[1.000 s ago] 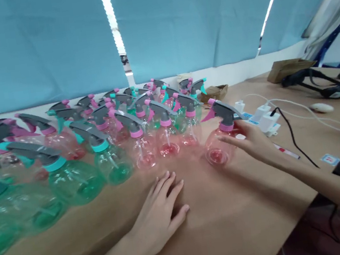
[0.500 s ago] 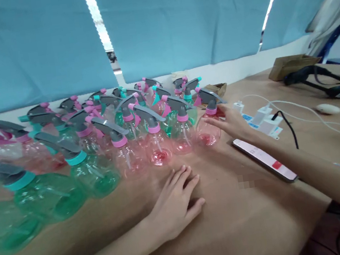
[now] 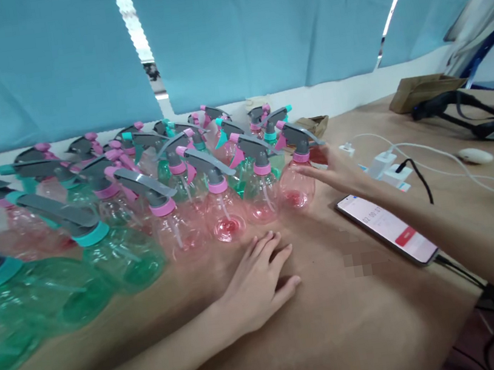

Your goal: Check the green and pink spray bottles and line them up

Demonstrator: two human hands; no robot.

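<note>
Rows of clear spray bottles with grey trigger heads stand on the brown tabletop, some pink, some green. My right hand [image 3: 339, 172] is at a pink spray bottle [image 3: 296, 187] at the right end of the front row. Its thumb lies across the bottle's front and its fingers go behind the right side, partly hidden. That bottle stands upright. My left hand [image 3: 258, 281] rests flat on the table, fingers spread, holding nothing. Just beyond its fingertips are another pink spray bottle [image 3: 224, 216] and a pink bottle with a green tint [image 3: 262, 198].
A phone [image 3: 386, 230] showing a timer lies under my right forearm. Behind it are a power strip with white chargers [image 3: 384, 165], white cables and a white mouse [image 3: 475, 156]. A black headset [image 3: 471, 116] and a cardboard box [image 3: 424, 92] stand at the back right. Blue curtains hang behind.
The view has shifted slightly, so the bottles sit further left. My right thumb has slid a little rightward across the pink bottle. The phone screen shows more fully; my left hand stays flat.
</note>
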